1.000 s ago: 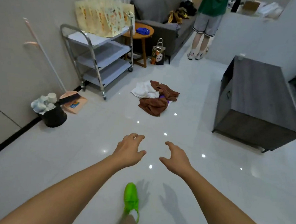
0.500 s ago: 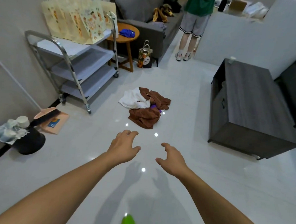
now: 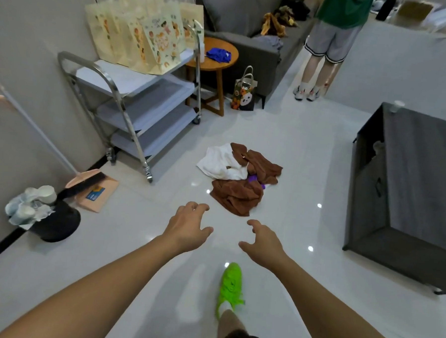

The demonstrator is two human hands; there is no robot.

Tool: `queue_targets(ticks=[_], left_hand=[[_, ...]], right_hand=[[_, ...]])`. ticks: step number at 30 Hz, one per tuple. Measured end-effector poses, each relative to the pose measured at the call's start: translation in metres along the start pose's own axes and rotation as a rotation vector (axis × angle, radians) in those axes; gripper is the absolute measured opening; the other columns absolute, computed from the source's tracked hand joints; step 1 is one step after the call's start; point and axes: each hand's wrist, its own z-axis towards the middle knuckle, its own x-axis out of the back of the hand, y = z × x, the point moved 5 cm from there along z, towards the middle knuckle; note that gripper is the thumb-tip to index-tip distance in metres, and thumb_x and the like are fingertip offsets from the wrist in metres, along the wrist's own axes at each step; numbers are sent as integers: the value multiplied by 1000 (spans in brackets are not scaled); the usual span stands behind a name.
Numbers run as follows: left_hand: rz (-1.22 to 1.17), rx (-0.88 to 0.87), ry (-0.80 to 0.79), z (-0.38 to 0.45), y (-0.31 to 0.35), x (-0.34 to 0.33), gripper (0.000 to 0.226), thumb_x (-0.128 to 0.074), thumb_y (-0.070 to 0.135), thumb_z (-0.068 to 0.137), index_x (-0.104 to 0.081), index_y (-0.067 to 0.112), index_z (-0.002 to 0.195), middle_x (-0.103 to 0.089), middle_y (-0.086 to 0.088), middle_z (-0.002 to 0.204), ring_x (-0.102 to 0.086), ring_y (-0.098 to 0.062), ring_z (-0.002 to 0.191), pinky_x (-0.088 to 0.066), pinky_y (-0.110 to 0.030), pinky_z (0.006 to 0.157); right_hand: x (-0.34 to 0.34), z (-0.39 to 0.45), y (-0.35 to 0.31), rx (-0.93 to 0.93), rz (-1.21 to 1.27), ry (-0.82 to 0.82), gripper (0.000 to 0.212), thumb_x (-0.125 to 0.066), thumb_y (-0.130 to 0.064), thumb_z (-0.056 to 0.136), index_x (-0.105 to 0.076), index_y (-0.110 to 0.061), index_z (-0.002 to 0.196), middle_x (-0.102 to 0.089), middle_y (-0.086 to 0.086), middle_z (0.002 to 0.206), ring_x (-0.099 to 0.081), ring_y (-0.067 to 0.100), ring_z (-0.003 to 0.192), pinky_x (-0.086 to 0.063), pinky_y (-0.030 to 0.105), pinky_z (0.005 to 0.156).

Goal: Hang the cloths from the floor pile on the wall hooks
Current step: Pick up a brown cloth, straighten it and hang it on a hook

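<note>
— Where are your hands?

— Your left hand (image 3: 188, 227) and right hand (image 3: 263, 242) both reach out in front of you over the glossy white tiled floor (image 3: 295, 146). Each grip is wide: fingers spread and loosely bent, holding nothing.

— And the cloths?

— The floor pile lies just beyond your fingertips, a little right of centre. A crumpled brown cloth (image 3: 237, 196) sits nearest you, a white cloth (image 3: 221, 163) lies at the far left of the heap, a second brown cloth (image 3: 261, 164) at the far right, and a scrap of purple fabric (image 3: 253, 179) shows between them. Neither hand touches the pile.

— What else is around you?

— Your bright green shoe (image 3: 230, 285) is planted on the floor near you, below your right hand. To the left stands a steel three-shelf trolley (image 3: 132, 104) carrying cream printed paper bags (image 3: 146, 38); nearer on the left is a black bin (image 3: 55, 220) and a pink dustpan with a brush (image 3: 91, 186). To the right is a dark grey wooden cabinet (image 3: 409, 191). At the far end, a person in a green top and grey shorts (image 3: 332, 37) stands beside a grey sofa (image 3: 250, 28).
</note>
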Motion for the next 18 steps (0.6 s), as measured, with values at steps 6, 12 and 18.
queue_targets(ticks=[6,12,18], left_hand=[[81,55,-47,102,-2,26,62,-59,44,94,-37,25,149,-35,-5,151,-37,-27,136,-41,-40,107],[109,72,-87,203,17,44,62,-60,43,94,-38,25,149,-38,-5,151,-40,-27,135,-42,-41,106],[89,62,-137,270,30,44,62,-61,44,94,-39,25,148,-38,-4,151,-40,-26,134,-43,-39,105]], right_hand=[[39,110,-15,20,33,-49,73,-70,-39,87,-37,-19,150,-51,8,142,-51,23,127,-44,32,102],[85,199,-5,-9,43,-71,70,-70,-37,87,-39,-18,148,-54,7,138,-55,24,122,-44,31,97],[114,258,6,-68,47,-111,70,-70,-36,88,-39,-17,148,-53,8,140,-53,24,126,-44,31,101]])
